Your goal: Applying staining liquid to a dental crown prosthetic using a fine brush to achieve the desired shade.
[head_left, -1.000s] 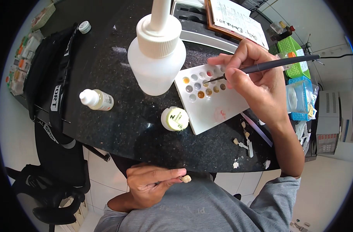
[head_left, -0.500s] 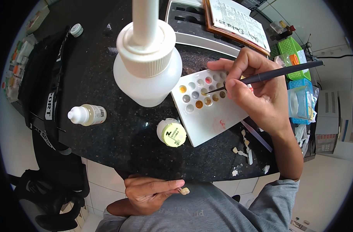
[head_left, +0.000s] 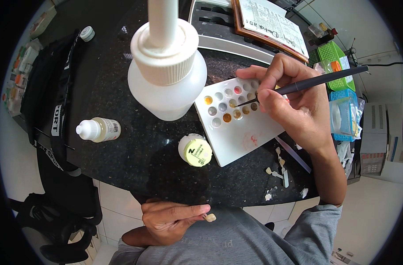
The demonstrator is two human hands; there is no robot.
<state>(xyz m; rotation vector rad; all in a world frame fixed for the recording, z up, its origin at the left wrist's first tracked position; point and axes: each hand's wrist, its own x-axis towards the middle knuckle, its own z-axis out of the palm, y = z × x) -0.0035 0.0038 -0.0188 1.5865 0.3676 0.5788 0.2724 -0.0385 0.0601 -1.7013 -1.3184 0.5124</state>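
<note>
A speckled black table (head_left: 139,161) bears a white palette (head_left: 230,143), partly beneath the right hand (head_left: 296,104) and farther out than the left hand (head_left: 172,221). The right fingers curl closely round a slim dark brush (head_left: 318,81), its tip at a middle-row well. Nearer the body, the left thumb and index finger pinch a small cream tooth-shaped piece (head_left: 210,217).
</note>
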